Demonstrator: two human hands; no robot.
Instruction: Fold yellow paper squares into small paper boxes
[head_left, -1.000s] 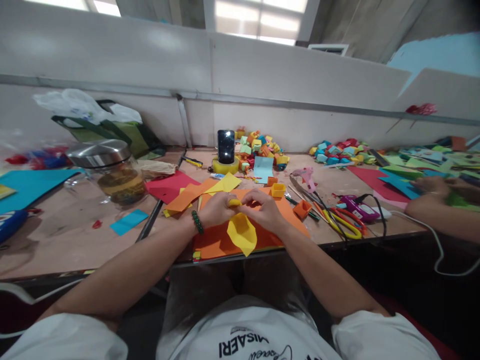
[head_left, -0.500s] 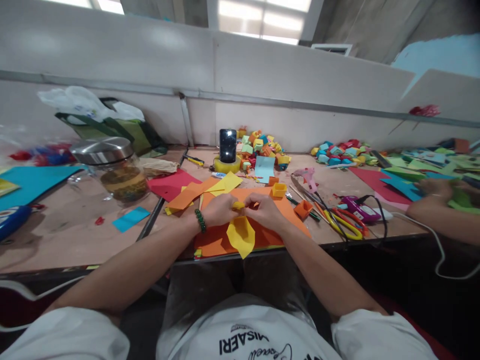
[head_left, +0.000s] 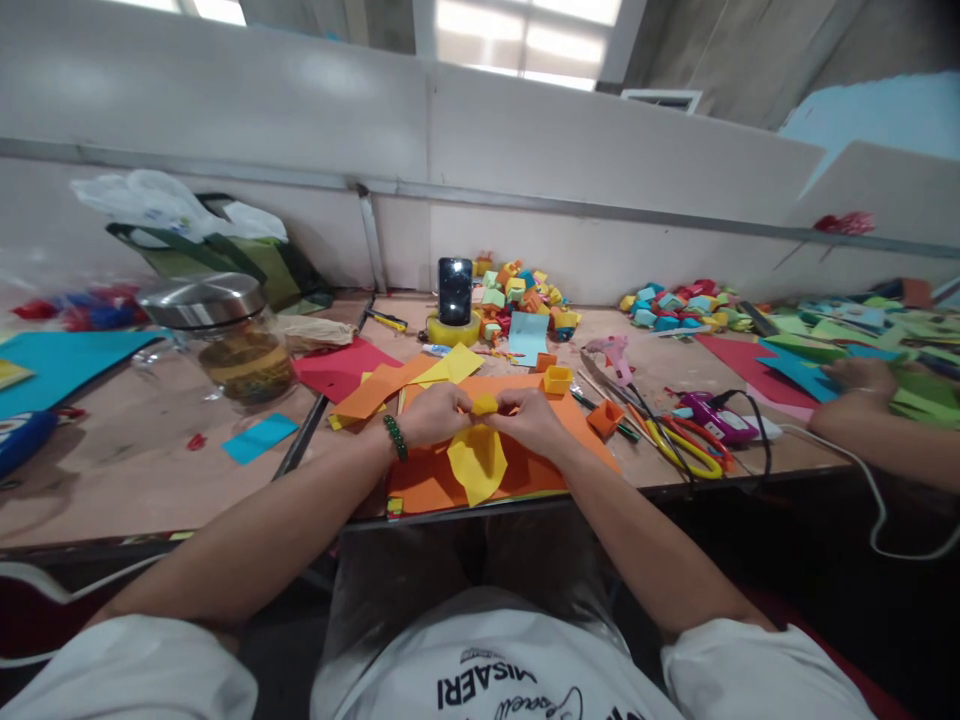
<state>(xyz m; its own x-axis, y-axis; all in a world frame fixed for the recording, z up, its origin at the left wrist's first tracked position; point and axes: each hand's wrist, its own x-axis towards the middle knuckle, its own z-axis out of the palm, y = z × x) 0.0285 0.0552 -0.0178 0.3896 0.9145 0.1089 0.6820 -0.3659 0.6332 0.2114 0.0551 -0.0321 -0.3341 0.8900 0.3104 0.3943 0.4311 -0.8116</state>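
Over the orange sheet (head_left: pixel 439 480): both hands' fingers closed, left hand (head_left: pixel 433 412) and right hand (head_left: pixel 529 418) pinching yellow paper (head_left: pixel 478 458). Lidded glass jar (head_left: pixel 232 345) left on surface, brownish contents. Small yellow paper box (head_left: pixel 556 379) beyond, open-topped.

Paper-strewn table (head_left: pixel 150 480), orange sheet (head_left: pixel 427 480)

Left hand (head_left: pixel 433 414) and right hand (head_left: pixel 529 420) meet, fingers pinched.

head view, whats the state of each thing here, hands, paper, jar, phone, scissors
left hand: pinching yellow paper
right hand: pinching yellow paper
yellow paper: partly folded, hanging below the hands
jar: lid on, upright
phone: propped upright, screen dark
scissors: lying flat, untouched
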